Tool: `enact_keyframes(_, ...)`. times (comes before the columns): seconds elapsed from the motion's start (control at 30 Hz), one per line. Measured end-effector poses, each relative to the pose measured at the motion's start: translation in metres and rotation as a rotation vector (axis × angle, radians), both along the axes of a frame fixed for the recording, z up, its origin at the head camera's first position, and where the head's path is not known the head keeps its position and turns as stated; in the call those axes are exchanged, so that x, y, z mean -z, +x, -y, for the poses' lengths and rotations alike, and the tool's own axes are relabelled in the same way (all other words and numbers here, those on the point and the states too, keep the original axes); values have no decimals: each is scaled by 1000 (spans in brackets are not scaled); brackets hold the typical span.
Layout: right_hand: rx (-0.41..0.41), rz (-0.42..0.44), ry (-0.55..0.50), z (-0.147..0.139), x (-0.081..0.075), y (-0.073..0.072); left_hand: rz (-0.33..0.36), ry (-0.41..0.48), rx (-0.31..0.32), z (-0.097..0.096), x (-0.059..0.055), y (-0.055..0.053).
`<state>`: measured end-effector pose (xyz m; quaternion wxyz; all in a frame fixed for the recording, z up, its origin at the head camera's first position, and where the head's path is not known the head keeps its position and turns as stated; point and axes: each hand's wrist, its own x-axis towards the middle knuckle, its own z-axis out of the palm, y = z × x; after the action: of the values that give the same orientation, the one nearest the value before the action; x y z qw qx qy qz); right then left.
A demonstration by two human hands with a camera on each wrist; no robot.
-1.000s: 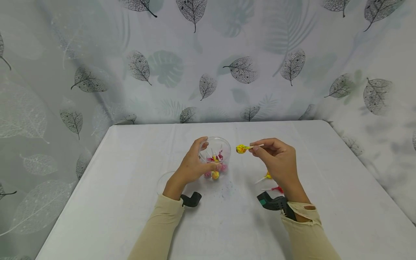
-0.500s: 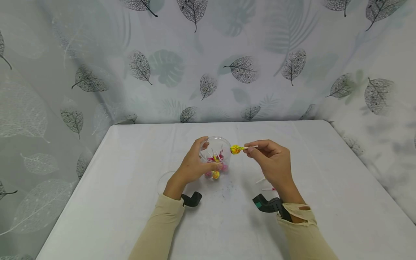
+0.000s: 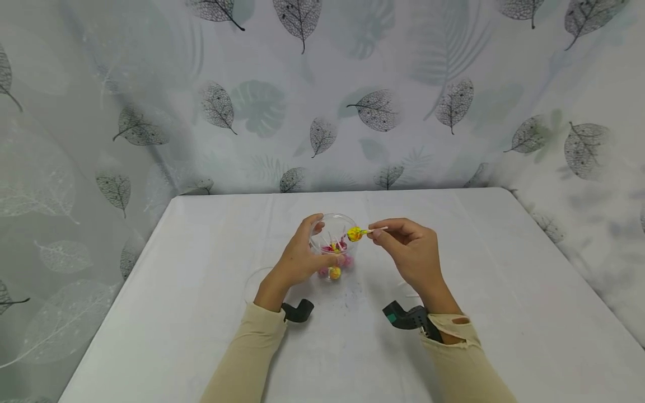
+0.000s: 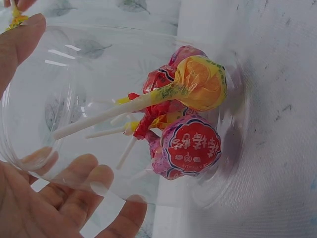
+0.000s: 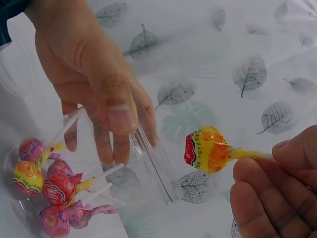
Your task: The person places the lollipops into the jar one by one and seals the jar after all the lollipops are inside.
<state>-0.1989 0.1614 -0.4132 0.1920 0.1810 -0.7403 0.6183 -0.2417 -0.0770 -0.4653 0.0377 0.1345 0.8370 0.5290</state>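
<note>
My left hand grips a clear plastic jar round its side near the rim, thumb on the near side. Several wrapped lollipops lie in the bottom of the jar, among them a yellow-orange lollipop, a pink-and-red lollipop and a red lollipop. By its white stick, my right hand pinches a yellow lollipop. The wrapped head points left and overlaps the right edge of the jar's rim in the head view; the right wrist view shows it just outside the mouth.
A clear round lid lies on the white table beside the left wrist. White lollipop sticks show on the table under the right hand, their heads hidden by it. A leaf-patterned curtain stands behind the table and at both sides.
My right hand has moved left with the yellow lollipop, from well right of the jar to its rim. The left hand and jar have stayed in place.
</note>
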Motion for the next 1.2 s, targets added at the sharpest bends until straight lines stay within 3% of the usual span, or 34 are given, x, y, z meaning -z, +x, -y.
enact_keyframes(0.67,-14,84,96,13,5,1,-10,20,15,-1,-1,-1)
enact_keyframes(0.93,-60,63,87,16,8,0,-10,21,10,0,-1,-1)
enact_keyframes(1.2,-25,62,88,9,5,0,-26,30,19,3,1,-1)
